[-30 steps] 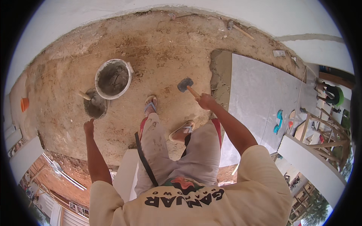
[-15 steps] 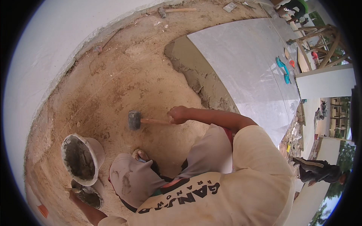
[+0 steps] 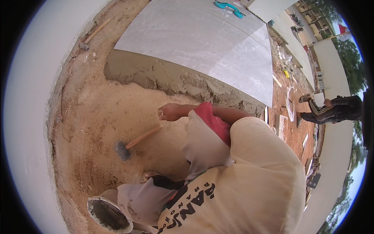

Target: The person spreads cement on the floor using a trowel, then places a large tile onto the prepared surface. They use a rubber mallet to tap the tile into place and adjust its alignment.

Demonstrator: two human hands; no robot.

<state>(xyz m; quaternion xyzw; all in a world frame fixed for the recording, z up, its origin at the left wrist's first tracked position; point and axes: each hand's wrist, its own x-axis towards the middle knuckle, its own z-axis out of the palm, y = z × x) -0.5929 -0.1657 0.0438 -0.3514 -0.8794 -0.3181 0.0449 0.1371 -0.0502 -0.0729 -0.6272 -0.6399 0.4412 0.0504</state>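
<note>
Brown floor point(image 3: 103, 113), hand point(image 3: 168, 112) near mallet point(image 3: 124, 150), lettered shirt point(image 3: 261, 179)

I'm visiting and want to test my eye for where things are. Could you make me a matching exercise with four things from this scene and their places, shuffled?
Things:
1. Mallet
2. Hammer
3. Turquoise tool
4. Bucket

Places, as seen in the picture:
A. On the pale grey slab
B. Near the lower edge of the picture
C. On the ground along the foot of the white wall, at upper left
D. Between the right hand and the bucket

Right pairs: 1-D, 2-C, 3-A, 4-B
</note>
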